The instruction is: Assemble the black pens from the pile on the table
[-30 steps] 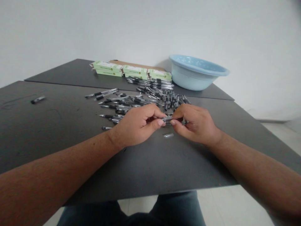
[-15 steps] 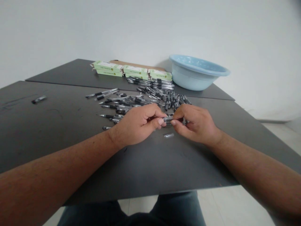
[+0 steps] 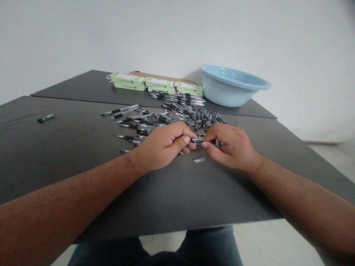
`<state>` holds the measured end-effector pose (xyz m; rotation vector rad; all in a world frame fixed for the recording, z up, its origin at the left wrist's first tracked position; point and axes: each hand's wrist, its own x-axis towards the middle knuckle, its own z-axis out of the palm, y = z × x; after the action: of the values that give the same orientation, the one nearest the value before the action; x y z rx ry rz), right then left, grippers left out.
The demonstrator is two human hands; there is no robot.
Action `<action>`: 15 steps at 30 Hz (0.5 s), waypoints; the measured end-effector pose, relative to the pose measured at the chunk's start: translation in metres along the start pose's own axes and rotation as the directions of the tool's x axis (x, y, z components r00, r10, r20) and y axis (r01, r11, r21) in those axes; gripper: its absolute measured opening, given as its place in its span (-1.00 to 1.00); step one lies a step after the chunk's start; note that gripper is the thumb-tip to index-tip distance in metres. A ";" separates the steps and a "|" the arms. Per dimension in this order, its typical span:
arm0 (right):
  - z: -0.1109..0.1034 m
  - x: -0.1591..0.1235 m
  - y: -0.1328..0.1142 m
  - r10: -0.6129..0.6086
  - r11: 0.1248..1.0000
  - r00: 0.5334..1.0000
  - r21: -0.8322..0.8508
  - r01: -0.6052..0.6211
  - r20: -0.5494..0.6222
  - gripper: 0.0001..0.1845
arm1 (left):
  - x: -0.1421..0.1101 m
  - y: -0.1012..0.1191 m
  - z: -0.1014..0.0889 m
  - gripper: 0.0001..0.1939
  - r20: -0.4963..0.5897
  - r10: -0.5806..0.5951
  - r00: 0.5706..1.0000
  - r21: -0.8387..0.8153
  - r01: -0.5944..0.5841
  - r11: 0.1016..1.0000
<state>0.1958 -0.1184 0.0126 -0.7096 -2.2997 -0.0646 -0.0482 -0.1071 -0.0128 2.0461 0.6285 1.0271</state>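
Between my two hands is a pen [image 3: 197, 140], its middle showing and its ends covered by fingers. My left hand [image 3: 168, 144] is closed on its left end, thumb and forefinger pinched together. On the other end, the thumb and forefinger of my right hand [image 3: 231, 145] are pinched as well. A clear pen cap [image 3: 199, 160] lies on the dark table just below the hands. Behind them spreads a heap of clear pens with black grips [image 3: 180, 111], several partly hidden by my left hand.
Green and white boxes [image 3: 129, 81] stand stacked at the back, before a brown cardboard piece [image 3: 163, 77]. A light blue basin [image 3: 230, 94] sits at the back right. One short pen part [image 3: 46, 118] lies far left. A seam crosses the dark table [image 3: 172, 199].
My left thumb has drawn back slightly to the left, so more of the pen's middle shows. My right hand has hardly moved.
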 end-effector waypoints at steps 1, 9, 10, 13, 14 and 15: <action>0.000 0.000 0.000 0.001 1.000 1.000 0.000 -0.001 0.001 -0.87 | 0.000 0.000 0.000 -0.84 -0.002 -0.004 1.000 -0.004 0.004 1.000; 0.000 0.000 -0.002 -0.022 1.000 1.000 0.010 0.022 0.021 -0.90 | 0.001 0.004 0.000 -0.82 0.006 -0.025 1.000 -0.013 0.025 1.000; 0.000 0.000 -0.003 -0.025 1.000 0.999 0.007 0.025 0.021 -0.90 | 0.001 0.005 0.000 -0.81 0.005 -0.023 1.000 -0.014 0.024 1.000; 0.000 0.000 -0.003 -0.018 1.000 1.000 0.013 0.018 0.015 -0.90 | 0.000 0.007 0.000 -0.81 0.010 -0.019 1.000 -0.036 0.020 0.999; 0.000 0.000 -0.002 -0.013 1.000 1.000 0.021 0.013 0.012 -0.90 | 0.000 0.007 0.000 -0.81 0.011 -0.015 1.000 -0.040 0.015 0.999; 0.000 0.000 -0.002 -0.008 1.000 1.000 0.026 0.008 0.010 -0.90 | 0.000 0.007 0.000 -0.82 0.009 -0.012 1.000 -0.039 0.012 0.999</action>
<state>0.1950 -0.1199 0.0131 -0.6889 -2.3091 -0.0349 -0.0476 -0.1114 -0.0072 2.0097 0.6111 1.0158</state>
